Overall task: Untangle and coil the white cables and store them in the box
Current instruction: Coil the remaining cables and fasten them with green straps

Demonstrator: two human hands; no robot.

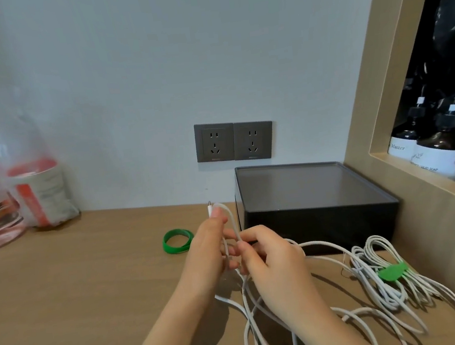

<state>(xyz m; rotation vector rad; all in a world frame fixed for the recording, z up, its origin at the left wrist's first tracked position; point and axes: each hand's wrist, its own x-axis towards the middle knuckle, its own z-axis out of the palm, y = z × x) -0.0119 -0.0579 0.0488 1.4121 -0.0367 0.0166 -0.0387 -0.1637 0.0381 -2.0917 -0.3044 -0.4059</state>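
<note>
Head view.

- Left hand (209, 248): raised over the desk, fingers curled round the plug end of a loose white cable (266, 324); the connector tip stands up past the thumb.
- Right hand (270, 258): just beside the left, thumb and forefinger pinched on a loop of the same cable.
- Loose white cable: trails from both hands down across the light wooden desktop (78, 288) in tangled slack loops towards the near edge.
- Coiled white cable bundle (387, 290): lies on the desk right of the hands, cinched by a green leaf-shaped tie (393, 272), in front of the box, outside it.
- Black rectangular box (310, 214): against the wall, right of centre.
- Green rubber band (177, 241): flat on the desk, left of the hands.
- Two grey wall sockets (234, 141): above the box.
- Clear plastic bag with red-and-white packet (38, 191): far left.
- Dark soap bottles (430, 149): in the wooden niche, right.
</note>
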